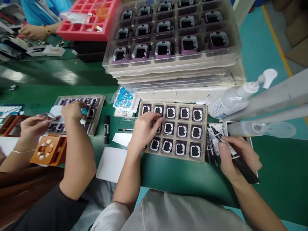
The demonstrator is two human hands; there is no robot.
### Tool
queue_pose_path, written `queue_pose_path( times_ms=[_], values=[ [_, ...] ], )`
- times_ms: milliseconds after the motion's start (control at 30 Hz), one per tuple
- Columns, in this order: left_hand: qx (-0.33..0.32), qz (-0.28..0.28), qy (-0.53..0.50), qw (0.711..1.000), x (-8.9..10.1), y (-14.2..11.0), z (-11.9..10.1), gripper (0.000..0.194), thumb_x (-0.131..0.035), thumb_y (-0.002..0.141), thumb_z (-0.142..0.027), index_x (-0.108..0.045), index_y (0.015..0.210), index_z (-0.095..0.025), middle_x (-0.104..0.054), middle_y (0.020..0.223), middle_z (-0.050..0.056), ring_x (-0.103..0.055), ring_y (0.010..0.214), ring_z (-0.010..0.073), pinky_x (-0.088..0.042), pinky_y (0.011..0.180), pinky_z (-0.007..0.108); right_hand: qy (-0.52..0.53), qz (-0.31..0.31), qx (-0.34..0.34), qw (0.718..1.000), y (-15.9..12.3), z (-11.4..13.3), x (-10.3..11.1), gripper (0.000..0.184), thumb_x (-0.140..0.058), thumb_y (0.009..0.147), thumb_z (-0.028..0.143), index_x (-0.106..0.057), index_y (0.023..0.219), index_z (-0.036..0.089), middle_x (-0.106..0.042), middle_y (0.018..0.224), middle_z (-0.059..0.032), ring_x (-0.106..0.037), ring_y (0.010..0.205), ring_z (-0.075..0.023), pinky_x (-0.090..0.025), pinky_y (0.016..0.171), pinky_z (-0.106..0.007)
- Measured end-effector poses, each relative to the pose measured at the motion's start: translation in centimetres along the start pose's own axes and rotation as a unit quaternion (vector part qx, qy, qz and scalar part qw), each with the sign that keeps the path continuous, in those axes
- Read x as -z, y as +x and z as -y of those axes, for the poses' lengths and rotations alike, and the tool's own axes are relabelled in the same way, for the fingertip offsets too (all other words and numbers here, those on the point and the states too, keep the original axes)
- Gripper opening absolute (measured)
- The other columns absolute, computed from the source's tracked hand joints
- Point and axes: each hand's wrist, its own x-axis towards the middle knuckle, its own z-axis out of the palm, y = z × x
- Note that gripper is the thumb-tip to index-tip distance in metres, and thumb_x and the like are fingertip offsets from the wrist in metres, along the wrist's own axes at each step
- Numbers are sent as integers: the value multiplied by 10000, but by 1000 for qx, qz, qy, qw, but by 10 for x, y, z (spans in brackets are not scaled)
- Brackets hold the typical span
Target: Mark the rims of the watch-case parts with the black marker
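My left hand (144, 130) reaches over the left part of a beige tray (205, 138) that holds rows of small square watch casings (182, 131). Its thumb and index finger close in a pinch at a casing (158, 129) in the middle row; the hand partly hides that casing and its neighbours. To the right of the tray, my right hand (237, 155) grips a slim black tube with a white label (232, 150). The tube's narrow tip points up and left, over several thin tools (210, 144) beside the tray.
Stacked clear trays of casings (173, 61) rise behind. A pump bottle (231, 99) and another clear bottle (250, 128) stand right. Left lie a black marker (106, 129) and white sheet (112, 164). A co-worker's hands (72, 110) work at another tray (92, 130); another person sits beyond.
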Motion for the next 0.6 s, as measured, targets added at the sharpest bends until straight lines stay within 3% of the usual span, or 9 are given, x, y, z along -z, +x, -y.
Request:
queue_pose_path(
  times_ms=[200,367,467,600],
  values=[
    [-42,36,24,998,2,-4,-22,184,-591,1059,-345,-715,1063,-210,-713,976,71,-652,964,241,-485,855,364,-4,38,38,999,6,10,-2,186,-782,948,289,-759,1129,258,-767,981,-36,-732,796,-202,-613,717,-325],
    [-20,53,19,998,12,-48,-42,104,-612,1058,-298,-674,1076,-217,-697,1002,50,-657,958,211,-504,858,342,20,53,93,994,9,11,-4,258,-785,926,194,-746,1175,253,-777,983,-37,-745,796,-204,-595,675,-320],
    [9,41,42,998,-1,-90,-43,69,-644,1041,-274,-661,1085,-224,-688,1058,60,-651,1019,226,-519,888,358,24,54,106,993,9,10,-5,275,-784,925,189,-738,1187,258,-779,990,-39,-750,793,-212,-591,651,-328],
    [36,-8,80,996,-33,-130,-39,207,-674,1022,-274,-646,1224,-233,-675,1059,75,-650,985,241,-530,876,395,4,63,105,993,9,13,-5,242,-778,934,209,-736,1164,270,-778,988,-35,-748,764,-211,-593,632,-331]
  ],
)
